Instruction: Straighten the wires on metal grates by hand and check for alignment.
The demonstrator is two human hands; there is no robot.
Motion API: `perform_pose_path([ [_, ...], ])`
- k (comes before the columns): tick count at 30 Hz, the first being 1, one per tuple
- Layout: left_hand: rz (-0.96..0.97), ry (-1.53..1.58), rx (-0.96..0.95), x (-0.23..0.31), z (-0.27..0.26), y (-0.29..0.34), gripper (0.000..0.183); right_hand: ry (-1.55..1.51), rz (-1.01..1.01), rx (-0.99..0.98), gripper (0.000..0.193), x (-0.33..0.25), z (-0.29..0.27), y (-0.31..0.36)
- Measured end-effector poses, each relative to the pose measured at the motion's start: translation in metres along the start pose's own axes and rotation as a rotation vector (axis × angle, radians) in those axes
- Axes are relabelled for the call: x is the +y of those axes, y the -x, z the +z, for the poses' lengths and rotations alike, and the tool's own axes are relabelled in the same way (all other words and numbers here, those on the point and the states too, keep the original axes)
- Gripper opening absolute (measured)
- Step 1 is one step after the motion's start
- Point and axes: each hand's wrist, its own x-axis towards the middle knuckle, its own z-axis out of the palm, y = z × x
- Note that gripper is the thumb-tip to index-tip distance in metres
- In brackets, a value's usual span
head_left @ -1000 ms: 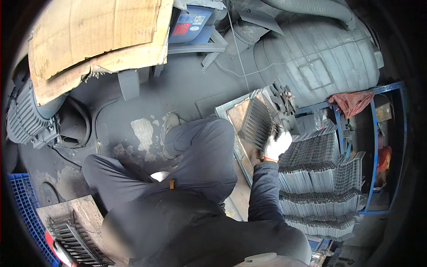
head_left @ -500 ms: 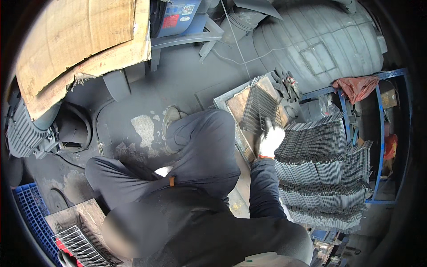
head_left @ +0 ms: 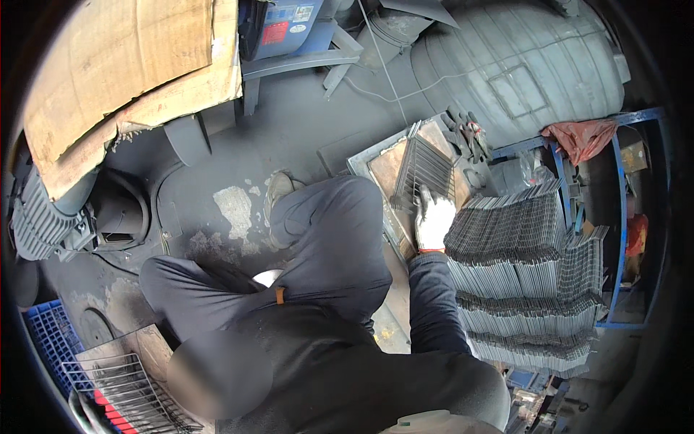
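My right hand (head_left: 435, 223), in a white glove, reaches over the near end of a small pile of dark wire racks (head_left: 428, 170). Its fingers are stretched out and touch the wires. The pile lies slantwise on a brown board (head_left: 389, 168) set on a metal-edged stand. At the lower left rim, a pale gloved shape, my left hand (head_left: 88, 414), is partly cut off and closed at the edge of a bright wire rack (head_left: 108, 372). That rack is tilted over darker racks and a red strip (head_left: 112, 412). My left forearm is hidden.
Tall stacks of wire racks (head_left: 506, 231) stand right of my right arm, beside a blue metal frame (head_left: 618, 217). Behind are dark gloves (head_left: 473, 137) and a large grey tank (head_left: 513, 72). Cardboard (head_left: 130, 65), a motor (head_left: 50, 217) and a blue crate (head_left: 52, 333) lie left.
My right hand has shifted slightly left and toward me on the pile, its fingers more spread. At the lower left, the bright rack has moved outward and up, over the blue crate's edge.
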Motion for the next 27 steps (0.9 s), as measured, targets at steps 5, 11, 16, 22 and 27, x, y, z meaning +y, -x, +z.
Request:
perform_pose_path([
  [5,-0.083,0.515,-0.173,-0.062,0.050,-0.035,0.051,-0.169,-0.028,0.071,0.051,-0.008,-0.001,0.010],
  [11,-0.011,0.234,-0.183,0.071,0.038,0.002,0.052,-0.283,0.010,-0.005,0.060,-0.012,0.004,0.021],
  [16,0.064,0.253,-0.193,0.099,0.043,-0.001,0.049,-0.241,0.068,-0.094,0.061,-0.008,0.011,0.025],
  [22,0.189,0.324,-0.237,0.094,0.057,-0.006,0.037,-0.355,0.026,-0.057,0.055,-0.017,-0.011,-0.007],
  [27,0.557,0.254,-0.256,0.172,0.071,0.003,0.021,-0.417,0.146,0.098,0.044,-0.058,-0.058,-0.029],
])
